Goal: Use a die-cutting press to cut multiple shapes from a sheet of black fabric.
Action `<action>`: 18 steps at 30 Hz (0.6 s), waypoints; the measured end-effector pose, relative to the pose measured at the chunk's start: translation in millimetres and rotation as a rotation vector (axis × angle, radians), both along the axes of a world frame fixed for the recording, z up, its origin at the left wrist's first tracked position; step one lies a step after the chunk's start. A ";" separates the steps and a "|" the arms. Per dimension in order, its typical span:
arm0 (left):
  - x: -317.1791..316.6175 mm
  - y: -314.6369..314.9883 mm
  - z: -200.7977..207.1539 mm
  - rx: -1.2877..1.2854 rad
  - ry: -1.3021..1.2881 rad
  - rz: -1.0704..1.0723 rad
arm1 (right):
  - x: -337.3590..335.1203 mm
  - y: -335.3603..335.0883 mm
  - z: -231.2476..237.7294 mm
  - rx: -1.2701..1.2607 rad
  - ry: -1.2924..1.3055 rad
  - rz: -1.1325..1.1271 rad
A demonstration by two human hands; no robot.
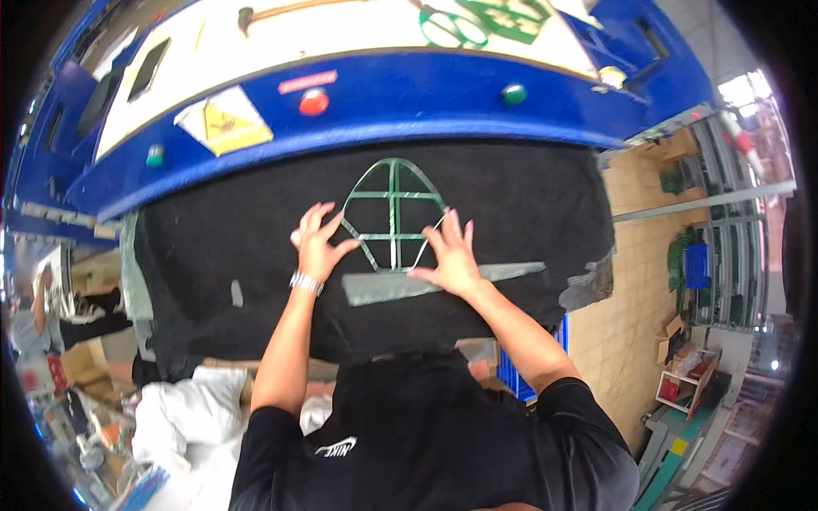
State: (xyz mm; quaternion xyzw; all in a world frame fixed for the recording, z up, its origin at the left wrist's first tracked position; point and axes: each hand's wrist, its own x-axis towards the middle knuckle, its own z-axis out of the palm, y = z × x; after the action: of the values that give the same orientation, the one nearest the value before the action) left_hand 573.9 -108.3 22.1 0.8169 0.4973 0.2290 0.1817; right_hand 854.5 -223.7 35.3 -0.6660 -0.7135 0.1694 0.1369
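A green metal cutting die (394, 215), arched at the top and narrow at the bottom with inner cross bars, lies on a black sheet of material (247, 230). My left hand (318, 245) holds its left rim, thumb and forefinger touching it and the other fingers spread. On the opposite side my right hand (452, 255) grips the right rim, its fingertips over the edge and its thumb by the lower corner. Just below the die, a long grey strip (392, 288) crosses the sheet, partly covered by my right hand.
A blue machine beam (383, 98) with a red button (313, 102) and green buttons runs behind the sheet. On its pale top lie a hammer (245, 19) and green dies (456, 30). White cloth (192, 413) is piled at lower left; another person (38, 328) is at far left.
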 end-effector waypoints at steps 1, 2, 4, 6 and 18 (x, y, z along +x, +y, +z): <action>-2.8 -4.0 -3.5 0.015 -0.033 -0.010 | 10.5 4.7 19.1 -0.099 -0.058 0.059; -5.8 -5.4 -8.6 0.019 -0.056 -0.003 | 19.4 12.9 47.5 -0.211 -0.107 0.133; -9.1 -5.6 -16.6 0.038 -0.076 0.000 | 44.0 58.4 153.7 -0.188 0.322 0.064; -8.5 -11.2 -15.4 0.017 -0.048 0.011 | 82.9 105.6 210.2 0.473 0.077 0.121; -2.0 7.2 -5.9 0.039 0.043 0.009 | 215.9 314.4 311.8 -0.107 -0.412 0.145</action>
State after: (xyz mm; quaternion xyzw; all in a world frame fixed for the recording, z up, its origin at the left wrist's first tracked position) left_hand 571.8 -101.1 16.2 0.8226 0.5003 0.2220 0.1540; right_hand 1070.4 90.7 347.1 -0.6396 -0.7625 0.0769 -0.0597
